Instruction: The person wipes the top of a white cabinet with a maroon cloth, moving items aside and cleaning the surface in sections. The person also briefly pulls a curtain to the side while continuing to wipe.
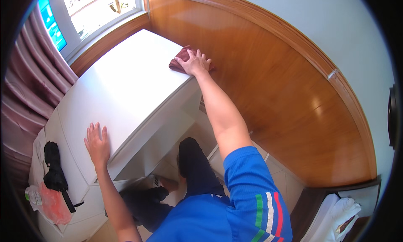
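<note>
My right hand presses a folded maroon cloth with spread fingers at the far right end of a white tabletop, close to the wood-panelled wall. Part of the cloth is hidden under the palm. My left hand lies on the same tabletop near its left front edge, fingers apart, with nothing in it.
Left of the tabletop, a folded black umbrella, a pinkish-red plastic bag and a clear plastic bottle lie on a white surface. A mauve curtain hangs beside the window. The wood panelling borders the right side.
</note>
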Tool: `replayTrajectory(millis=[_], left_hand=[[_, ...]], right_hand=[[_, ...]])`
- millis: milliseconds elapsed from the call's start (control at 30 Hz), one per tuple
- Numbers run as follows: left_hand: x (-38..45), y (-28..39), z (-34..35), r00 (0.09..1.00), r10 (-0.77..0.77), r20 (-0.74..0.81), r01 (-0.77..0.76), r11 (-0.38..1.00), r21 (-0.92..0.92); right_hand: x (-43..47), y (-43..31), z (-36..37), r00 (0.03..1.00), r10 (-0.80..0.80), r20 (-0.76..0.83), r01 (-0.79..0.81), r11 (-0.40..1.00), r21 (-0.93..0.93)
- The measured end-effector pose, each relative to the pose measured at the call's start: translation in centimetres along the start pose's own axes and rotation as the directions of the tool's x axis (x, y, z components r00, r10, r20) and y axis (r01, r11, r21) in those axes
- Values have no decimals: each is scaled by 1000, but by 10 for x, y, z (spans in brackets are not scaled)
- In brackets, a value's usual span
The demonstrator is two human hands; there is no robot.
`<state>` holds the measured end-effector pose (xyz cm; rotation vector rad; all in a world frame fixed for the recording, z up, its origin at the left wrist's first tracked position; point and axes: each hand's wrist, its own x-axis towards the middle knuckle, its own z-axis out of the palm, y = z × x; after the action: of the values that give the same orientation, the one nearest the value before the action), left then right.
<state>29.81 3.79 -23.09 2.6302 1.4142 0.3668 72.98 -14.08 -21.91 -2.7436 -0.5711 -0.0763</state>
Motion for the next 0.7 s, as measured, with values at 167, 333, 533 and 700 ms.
replayTrajectory(millis=[167,333,533,700], left_hand=[[1,3,0,1000,-9,-14,9,1000,0],[0,2,2,1000,0,-25,-1,1000,-19],[0,13,-1,1000,1,-10,-1,1000,-11],[-1,8,0,1000,1,-21,-1,1000,-11]], right_hand=[[11,9,2,985,145,-98,-129,979,157],[12,19,16,934,265,-241,-145,894,423],[1,19,51,833,370,-412,-46,788,614],[-57,-20,55,890,363,-278,-41,669,742]])
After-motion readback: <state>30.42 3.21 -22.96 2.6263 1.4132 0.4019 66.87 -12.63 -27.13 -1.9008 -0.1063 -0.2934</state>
